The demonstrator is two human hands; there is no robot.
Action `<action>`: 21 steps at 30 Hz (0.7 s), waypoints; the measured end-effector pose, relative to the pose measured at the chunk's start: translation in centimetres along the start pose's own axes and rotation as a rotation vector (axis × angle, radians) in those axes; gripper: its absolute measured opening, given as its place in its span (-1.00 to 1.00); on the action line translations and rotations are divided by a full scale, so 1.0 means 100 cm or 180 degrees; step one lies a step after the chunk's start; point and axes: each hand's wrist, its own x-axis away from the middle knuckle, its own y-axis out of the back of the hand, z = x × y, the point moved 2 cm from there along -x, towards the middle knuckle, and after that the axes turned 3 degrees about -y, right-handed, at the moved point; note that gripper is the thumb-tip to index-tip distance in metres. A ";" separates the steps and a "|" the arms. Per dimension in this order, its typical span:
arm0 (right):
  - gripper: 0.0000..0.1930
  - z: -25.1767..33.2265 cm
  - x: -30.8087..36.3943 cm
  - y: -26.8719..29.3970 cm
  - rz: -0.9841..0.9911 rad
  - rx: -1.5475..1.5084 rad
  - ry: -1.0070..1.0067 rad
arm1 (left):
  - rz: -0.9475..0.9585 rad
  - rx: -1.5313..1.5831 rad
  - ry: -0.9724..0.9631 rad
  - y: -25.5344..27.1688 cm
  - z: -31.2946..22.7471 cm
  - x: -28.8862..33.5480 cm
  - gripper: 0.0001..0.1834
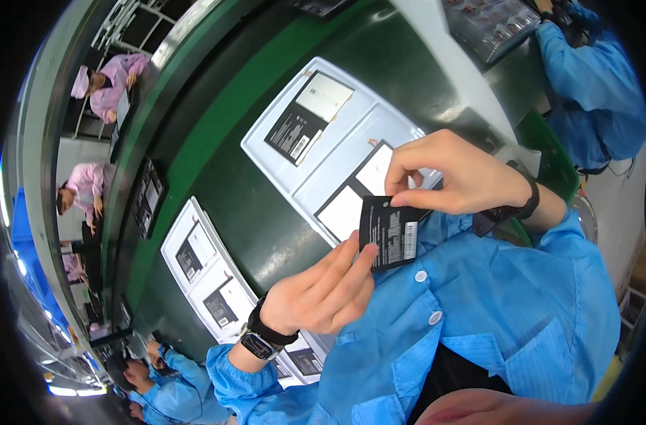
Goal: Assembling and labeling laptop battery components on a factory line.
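A thin, black rectangular label sheet [390, 237] with pale print and a barcode is held between my two hands, close to my chest. My left hand [326, 290] grips its left edge, thumb and fingertips pressed at the side. At its upper edge, my right hand [454, 170] pinches it between thumb and forefinger. Behind the label lies a pale, divided tray [351, 147]. In its far compartment rests a flat black-and-white rectangular piece [310, 113] with a barcode. White and black flat pieces [340, 211] in the near compartment are partly covered by my hands.
Another pale tray [175, 249] with several similar pieces stands at the left on the green work surface [231, 191]. Farther left is a dark tray [149, 198]. People in blue sit at the upper right [592, 85] and lower left [174, 386]; others in pink work across the line.
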 end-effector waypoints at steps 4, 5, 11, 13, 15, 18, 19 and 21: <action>-0.88 0.004 -0.002 -0.010 0.0106 0.0519 -0.0229 | 0.0262 0.0743 0.0891 -0.013 -0.011 0.025 -0.74; -0.88 -0.001 -0.004 -0.014 0.0008 0.0780 -0.0020 | 0.0051 0.0828 0.1256 -0.020 -0.012 0.032 -0.69; -0.93 -0.028 0.003 -0.018 -0.0404 0.0540 -0.0552 | -0.0128 0.0788 0.2994 -0.066 -0.044 0.053 -0.45; -0.92 -0.036 0.004 -0.019 -0.0696 0.0111 -0.0809 | 0.0028 0.0697 0.3044 -0.081 -0.053 0.049 -0.40; -0.92 -0.048 0.004 -0.022 -0.0779 -0.0067 -0.0948 | 0.0286 0.0554 0.3050 -0.098 -0.061 0.047 -0.30; -0.90 -0.059 -0.001 -0.021 -0.0808 -0.0285 -0.1096 | 0.0416 0.0348 0.3032 -0.108 -0.062 0.037 -0.26; -0.89 -0.060 -0.004 -0.024 -0.0830 -0.0437 -0.1164 | 0.0370 0.0444 0.3052 -0.108 -0.058 0.032 -0.34; -0.89 -0.061 -0.011 -0.030 -0.0837 -0.0580 -0.1239 | 0.0314 0.0601 0.3047 -0.110 -0.056 0.029 -0.39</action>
